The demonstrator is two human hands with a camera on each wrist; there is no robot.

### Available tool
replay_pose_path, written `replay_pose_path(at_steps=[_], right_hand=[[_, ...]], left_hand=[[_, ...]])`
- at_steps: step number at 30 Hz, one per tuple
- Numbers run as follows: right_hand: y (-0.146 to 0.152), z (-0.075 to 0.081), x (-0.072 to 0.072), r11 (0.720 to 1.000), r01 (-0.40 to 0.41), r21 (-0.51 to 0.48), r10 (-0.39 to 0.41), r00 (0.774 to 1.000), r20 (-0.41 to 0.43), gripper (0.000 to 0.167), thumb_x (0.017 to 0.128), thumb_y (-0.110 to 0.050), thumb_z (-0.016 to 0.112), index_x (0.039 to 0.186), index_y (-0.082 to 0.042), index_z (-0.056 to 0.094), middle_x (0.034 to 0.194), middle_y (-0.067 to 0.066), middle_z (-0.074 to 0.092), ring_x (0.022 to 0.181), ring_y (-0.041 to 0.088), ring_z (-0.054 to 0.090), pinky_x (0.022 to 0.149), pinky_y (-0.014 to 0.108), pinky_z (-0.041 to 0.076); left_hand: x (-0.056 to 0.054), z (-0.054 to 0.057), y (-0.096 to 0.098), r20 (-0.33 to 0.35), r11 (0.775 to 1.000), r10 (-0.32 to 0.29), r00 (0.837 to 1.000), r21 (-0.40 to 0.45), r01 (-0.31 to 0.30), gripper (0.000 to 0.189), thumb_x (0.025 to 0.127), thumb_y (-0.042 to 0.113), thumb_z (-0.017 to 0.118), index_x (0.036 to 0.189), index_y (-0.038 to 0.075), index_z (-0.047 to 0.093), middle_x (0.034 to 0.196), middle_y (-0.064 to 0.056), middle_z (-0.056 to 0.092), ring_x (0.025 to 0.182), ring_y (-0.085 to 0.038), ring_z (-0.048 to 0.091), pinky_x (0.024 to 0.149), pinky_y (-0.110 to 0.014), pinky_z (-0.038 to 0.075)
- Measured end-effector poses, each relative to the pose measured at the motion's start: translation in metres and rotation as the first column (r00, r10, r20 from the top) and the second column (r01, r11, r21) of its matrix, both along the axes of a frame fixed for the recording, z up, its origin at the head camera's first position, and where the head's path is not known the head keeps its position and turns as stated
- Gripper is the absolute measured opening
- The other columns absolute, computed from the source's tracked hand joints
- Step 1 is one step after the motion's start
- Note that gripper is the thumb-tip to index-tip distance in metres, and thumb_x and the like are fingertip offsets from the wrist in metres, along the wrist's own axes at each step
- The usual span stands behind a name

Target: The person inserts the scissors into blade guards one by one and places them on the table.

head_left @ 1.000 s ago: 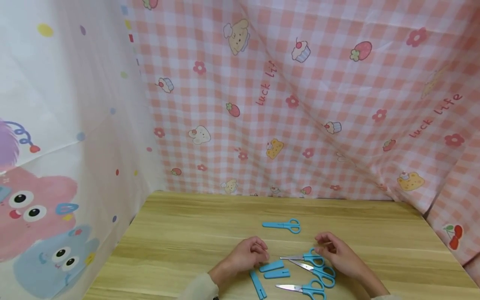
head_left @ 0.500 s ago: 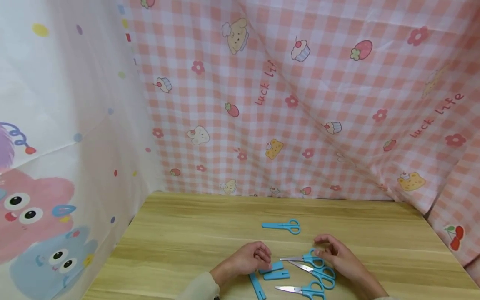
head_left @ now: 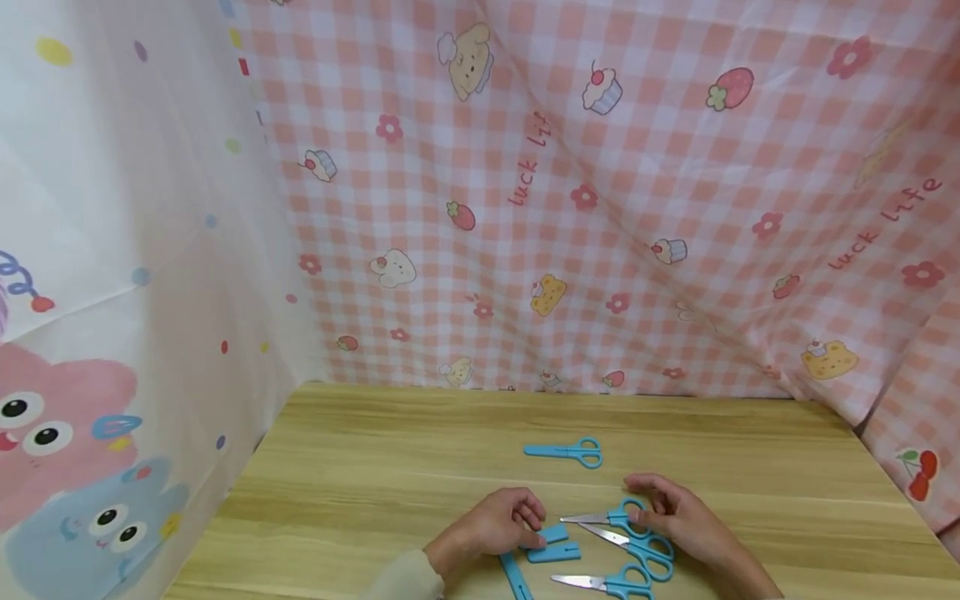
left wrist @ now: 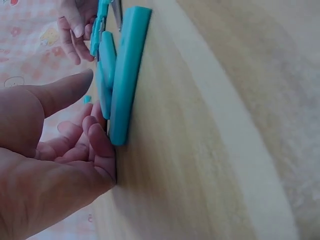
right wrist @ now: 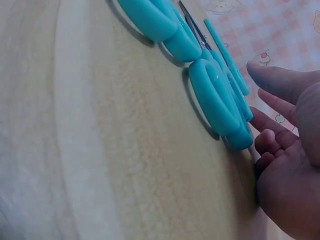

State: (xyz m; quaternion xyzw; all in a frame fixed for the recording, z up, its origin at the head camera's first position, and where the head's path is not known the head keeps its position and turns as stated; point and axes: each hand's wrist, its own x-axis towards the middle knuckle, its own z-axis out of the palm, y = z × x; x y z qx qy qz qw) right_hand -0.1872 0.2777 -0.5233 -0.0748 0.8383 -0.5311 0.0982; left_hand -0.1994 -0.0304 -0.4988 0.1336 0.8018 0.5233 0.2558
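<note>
A: What are the fingers up to?
B: We see the L hand (head_left: 498, 521) loosely curled, thumb held apart, nothing gripped. R hand (head_left: 688, 518): relaxed too, nothing held.
A: Nearest the L fingertips?
B: One blue sheath (head_left: 556, 532), thumb right over it; we can't tell if they touch. A 2nd sheath (head_left: 555, 552) lies just beside it, body side; a 3rd sheath (head_left: 514, 575) slants off below the L palm.
A: And nr the R fingers?
B: The upper scissors (head_left: 618, 518), handle loops by the R thumb, bare blades twd the L fingertips. We count 2 more unsheathed prs, body side of those fingers: middle pr (head_left: 636, 546) & lowest pr (head_left: 611, 580).
A: Farther out?
B: Beyond both sets of fingertips, approx btwn them, we've got sheathed scissors (head_left: 562, 452) flat on the wood table (head_left: 375, 442), w/ pink-check cloth (head_left: 420, 192) behind.
</note>
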Motion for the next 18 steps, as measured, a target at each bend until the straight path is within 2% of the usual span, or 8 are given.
replay_pose_path(at_steps=[4, 11, 18], right_hand=[[-0.0005, 0.0003, 0.0007, 1.000, -0.001, 0.001, 0.001, 1.000, 0.006, 0.047, 0.090, -0.021, 0.073, 0.131, -0.004, 0.058, 0.106, 0.010, 0.057, 0.074, 0.011, 0.040, 0.062, 0.026, 0.034], [-0.0030, 0.0011, 0.0014, 1.000, 0.010, 0.022, -0.009, 1.000, -0.014, 0.053, 0.084, -0.020, 0.079, 0.129, -0.003, 0.059, 0.098, 0.009, 0.050, 0.077, 0.014, 0.039, 0.063, 0.026, 0.032], [-0.0060, 0.0028, 0.0007, 0.992, 0.018, 0.128, -0.016, 1.000, -0.020, 0.051, 0.081, -0.026, 0.082, 0.125, -0.010, 0.063, 0.118, 0.009, 0.053, 0.088, 0.018, 0.040, 0.070, 0.025, 0.033]], left_hand=[[0.0012, 0.0018, 0.0007, 0.003, 1.000, 0.007, 1.000, -0.005, -0.007, 0.026, 0.079, -0.007, 0.077, 0.098, 0.005, 0.062, 0.087, -0.006, 0.062, 0.074, -0.017, 0.051, 0.063, -0.024, 0.039], [0.0026, 0.0009, 0.0027, -0.046, 1.000, 0.011, 0.999, -0.025, -0.012, 0.029, 0.076, -0.008, 0.079, 0.096, 0.006, 0.063, 0.085, -0.005, 0.062, 0.070, -0.015, 0.048, 0.061, -0.022, 0.037], [0.0047, -0.0019, 0.0052, -0.108, 0.999, 0.016, 0.994, -0.046, -0.021, 0.029, 0.074, -0.009, 0.080, 0.093, 0.006, 0.063, 0.080, -0.003, 0.060, 0.066, -0.013, 0.047, 0.058, -0.021, 0.037]])
